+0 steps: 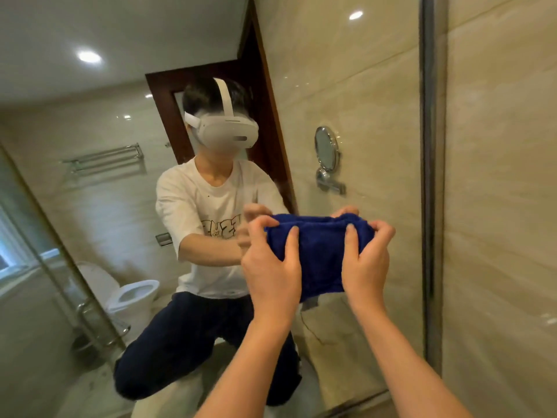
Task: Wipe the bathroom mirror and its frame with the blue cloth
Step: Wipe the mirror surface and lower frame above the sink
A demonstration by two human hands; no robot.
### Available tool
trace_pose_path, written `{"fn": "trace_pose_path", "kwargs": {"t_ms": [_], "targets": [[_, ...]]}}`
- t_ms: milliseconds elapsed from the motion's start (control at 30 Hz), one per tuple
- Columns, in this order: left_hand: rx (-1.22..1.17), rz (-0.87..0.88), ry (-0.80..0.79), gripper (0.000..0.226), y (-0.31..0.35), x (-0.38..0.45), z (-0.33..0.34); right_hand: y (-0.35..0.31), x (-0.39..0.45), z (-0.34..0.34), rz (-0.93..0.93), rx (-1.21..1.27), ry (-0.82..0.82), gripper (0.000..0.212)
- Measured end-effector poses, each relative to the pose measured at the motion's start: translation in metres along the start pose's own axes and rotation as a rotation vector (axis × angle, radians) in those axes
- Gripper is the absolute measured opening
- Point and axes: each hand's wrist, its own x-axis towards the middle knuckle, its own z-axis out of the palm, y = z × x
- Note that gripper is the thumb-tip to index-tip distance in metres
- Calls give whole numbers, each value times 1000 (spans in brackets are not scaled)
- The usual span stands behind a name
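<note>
In the large wall mirror (90,206), the reflection is showing a chrome towel rack (105,158) on the tiled wall at the far left and a white toilet (132,297) below it. Moving right, the left hand (271,273) is gripping the left end of the folded dark blue terry cloth (319,251), fingers clamped over its top edge. The cloth is being held against the glass, low and toward the mirror's right edge. The right hand (367,263) is pinching the cloth's right end, fingers curled tight around it. Above, a round chrome shaving mirror (327,149) is reflecting. Furthest right, the mirror's narrow metal frame (432,176) is running vertically beside beige marble tiles (500,206).
</note>
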Motion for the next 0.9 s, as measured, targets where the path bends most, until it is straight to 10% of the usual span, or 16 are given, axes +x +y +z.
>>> {"fn": "trace_pose_path", "kwargs": {"t_ms": [200,567,900], "targets": [[-15,-124,-61,24,-11,-7,-14,1,-13,2,137,-24,-35,21],[-51,17,214,21,51,143,-101,-183,51,75,-272,51,-20,22],[-57,-222,323,20,-26,77,-181,-167,-73,107,-339,75,-269,37]]}}
